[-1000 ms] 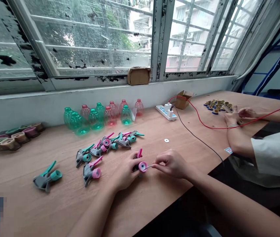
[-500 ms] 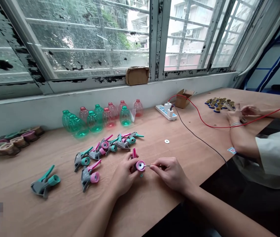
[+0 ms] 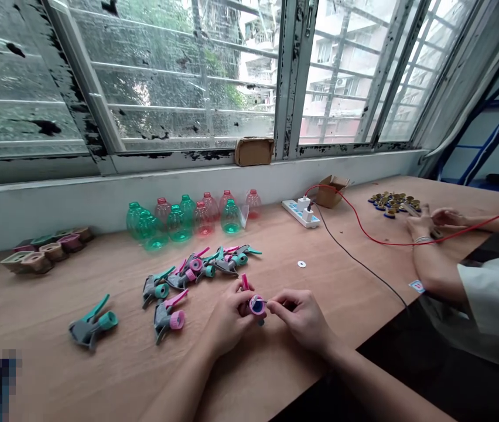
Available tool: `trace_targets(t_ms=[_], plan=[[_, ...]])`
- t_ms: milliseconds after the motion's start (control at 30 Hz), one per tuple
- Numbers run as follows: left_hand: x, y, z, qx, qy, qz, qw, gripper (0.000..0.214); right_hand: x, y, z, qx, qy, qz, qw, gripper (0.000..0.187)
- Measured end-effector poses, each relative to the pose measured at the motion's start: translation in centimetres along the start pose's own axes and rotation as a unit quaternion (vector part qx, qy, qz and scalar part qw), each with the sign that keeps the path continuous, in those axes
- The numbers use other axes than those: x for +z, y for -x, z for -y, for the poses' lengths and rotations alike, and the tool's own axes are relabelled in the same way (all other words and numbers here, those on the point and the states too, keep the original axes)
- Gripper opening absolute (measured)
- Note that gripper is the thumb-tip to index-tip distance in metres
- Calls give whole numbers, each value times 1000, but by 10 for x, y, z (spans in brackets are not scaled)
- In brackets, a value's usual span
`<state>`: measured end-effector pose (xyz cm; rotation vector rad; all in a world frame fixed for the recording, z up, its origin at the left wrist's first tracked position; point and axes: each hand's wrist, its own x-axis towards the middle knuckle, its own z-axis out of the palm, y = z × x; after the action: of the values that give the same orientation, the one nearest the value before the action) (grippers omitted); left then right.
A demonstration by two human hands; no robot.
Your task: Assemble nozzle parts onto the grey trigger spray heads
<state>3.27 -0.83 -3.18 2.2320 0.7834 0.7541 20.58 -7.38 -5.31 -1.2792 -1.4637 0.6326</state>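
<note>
Between the fingers of my left hand [image 3: 227,322] is a trigger spray head [image 3: 257,306], its pink collar turned open end towards me and its pink lever pointing up. My right hand [image 3: 304,322] pinches a thin metal tool [image 3: 266,302], mostly hidden by the fingers, whose tip reaches into the collar. A small pale piece shows at the tip, too small to make out. A white washer [image 3: 301,264] lies flat beyond my right hand. Several other grey spray heads with pink or green parts, such as a pink one [image 3: 170,316] and a green one [image 3: 94,325], lie to the left.
Green and red clear bottles [image 3: 180,225] stand by the wall. A power strip [image 3: 301,213] with red and black cables and a cardboard box [image 3: 332,191] are behind. At right, another person's hands [image 3: 425,223] work beside several gold-and-blue pieces [image 3: 392,202]. Small pots [image 3: 51,252] sit far left.
The tool's tip has gone from the collar's right edge to inside its opening. The pale disc seen there before now shows as a dark blue opening with a pale piece. My view has shifted slightly.
</note>
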Motion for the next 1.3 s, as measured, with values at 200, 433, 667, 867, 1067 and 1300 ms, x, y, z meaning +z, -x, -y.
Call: trace_targets(t_ms=[200,433,667,867,1067,1300], plan=[[1,-1,2,2,-1,2,1000,11,-9,-1,-9,22,-38,9,999,24],[3,-2,3,6,-3,10,1000,9,-35,-4,-22,39,-39,-15,998,25],[2,-3,3,11,-11,34,999,9,-19,-10,2,-46,10,72,996,34],[2,-2,3,21,-18,47,999,10,-8,-24,6,-118,29,119,985,20],[3,-1,5,13,-53,55,997,6,-54,-36,-30,-30,20,55,998,33],[2,-1,4,3,-58,71,996,11,-108,-80,-81,117,99,-70,986,32]])
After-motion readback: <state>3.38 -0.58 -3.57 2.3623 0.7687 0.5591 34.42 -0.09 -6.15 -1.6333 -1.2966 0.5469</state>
